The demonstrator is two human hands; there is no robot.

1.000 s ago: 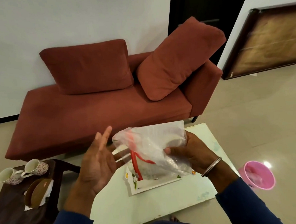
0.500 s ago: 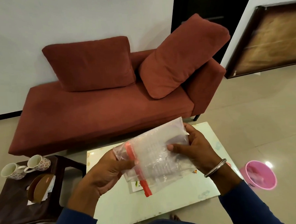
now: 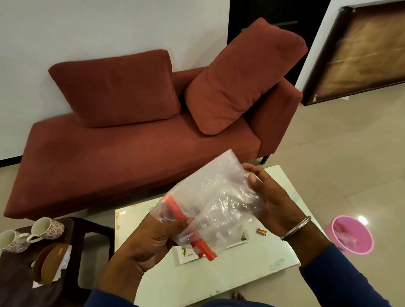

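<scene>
I hold a clear plastic zip bag point(image 3: 213, 199) with a red zip strip point(image 3: 189, 226) in the air above a pale green low table point(image 3: 203, 284). My left hand point(image 3: 152, 242) pinches the bag at the red strip, thumb and fingers curled around it. My right hand point(image 3: 272, 203) grips the bag's far right side, thumb on top. A white printed card point(image 3: 190, 253) lies on the table under the bag, partly hidden by it. A small orange wrapped sweet point(image 3: 261, 231) lies on the table near my right wrist.
A red sofa point(image 3: 126, 155) with two cushions stands behind the table. At the left, a dark side table point(image 3: 16, 294) carries two floral mugs point(image 3: 27, 234) and a brown holder with napkins point(image 3: 49, 262). A pink bucket point(image 3: 350, 234) sits on the floor at the right.
My left hand, open beside the bag a second ago, has closed on the red zip strip. The bag has turned flatter and swung up to the right.
</scene>
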